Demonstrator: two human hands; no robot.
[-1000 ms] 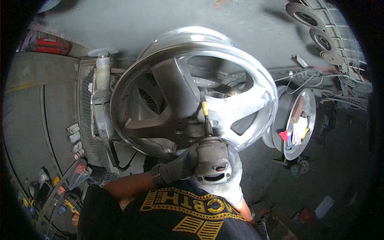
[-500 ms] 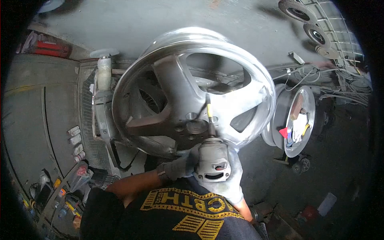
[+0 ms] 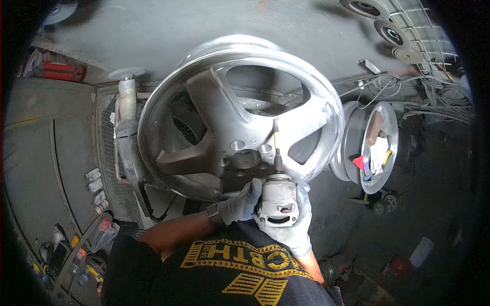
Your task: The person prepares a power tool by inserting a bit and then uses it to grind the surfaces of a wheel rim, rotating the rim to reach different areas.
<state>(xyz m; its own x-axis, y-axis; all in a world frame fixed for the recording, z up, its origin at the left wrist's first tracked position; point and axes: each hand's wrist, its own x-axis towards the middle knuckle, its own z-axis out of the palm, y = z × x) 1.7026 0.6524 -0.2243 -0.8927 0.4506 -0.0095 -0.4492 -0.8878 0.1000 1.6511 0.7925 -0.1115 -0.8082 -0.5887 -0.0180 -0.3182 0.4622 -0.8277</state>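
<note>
Gold lettering (image 3: pixel 248 259), inverted on your shirt (image 3: pixel 189 285) below the fingers, reads CBTH; your right hand (image 3: pixel 290 230) cups the die grinder (image 3: pixel 277 196); your left hand (image 3: pixel 239 205) lies beside it, grip unclear; alloy wheel (image 3: pixel 214 107) just beyond.

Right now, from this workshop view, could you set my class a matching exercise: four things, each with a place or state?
1. Grey metal handheld power tool
2. Large spoked metal wheel
3. Smaller silver wheel
4. Red cylindrical object

A. Holds a brown block
B. At the picture's upper left
C. Gripped by the gloved right hand
D. Spokes part dark, part bright

Pairs: 1-C, 2-D, 3-A, 4-B
</note>
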